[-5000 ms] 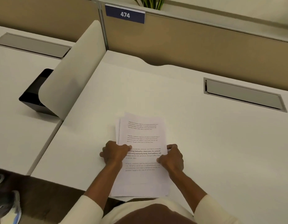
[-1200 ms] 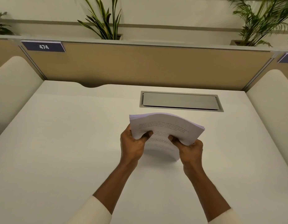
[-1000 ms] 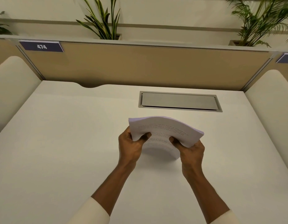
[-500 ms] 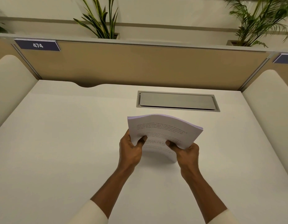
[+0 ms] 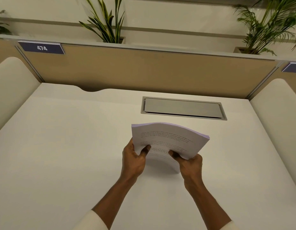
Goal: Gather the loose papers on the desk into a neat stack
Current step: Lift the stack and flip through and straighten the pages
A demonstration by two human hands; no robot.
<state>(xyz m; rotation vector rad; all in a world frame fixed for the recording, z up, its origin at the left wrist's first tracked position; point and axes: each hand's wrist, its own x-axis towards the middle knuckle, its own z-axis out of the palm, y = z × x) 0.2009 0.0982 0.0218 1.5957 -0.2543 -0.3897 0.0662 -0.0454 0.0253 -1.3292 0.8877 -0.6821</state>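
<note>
Now the left hand [image 5: 133, 161] and the right hand [image 5: 190, 163] each grip a side of the papers [image 5: 168, 140], which stand on their bottom edge on the desk [image 5: 61, 146] and bend over at the top. I think this is the squaring-up step, so next comes a soft tap, then laying them flat. The lid [image 5: 183, 107] sits behind, and the desk has lots of room all around.

The partition's blue sign [image 5: 41, 48] reads "474"; the papers' [image 5: 168, 138] print is illegible.

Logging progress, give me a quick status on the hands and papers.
Left hand and right hand both gripping paper stack. Stack upright, bowed, bottom edge at desk. Nothing in the way.
</note>
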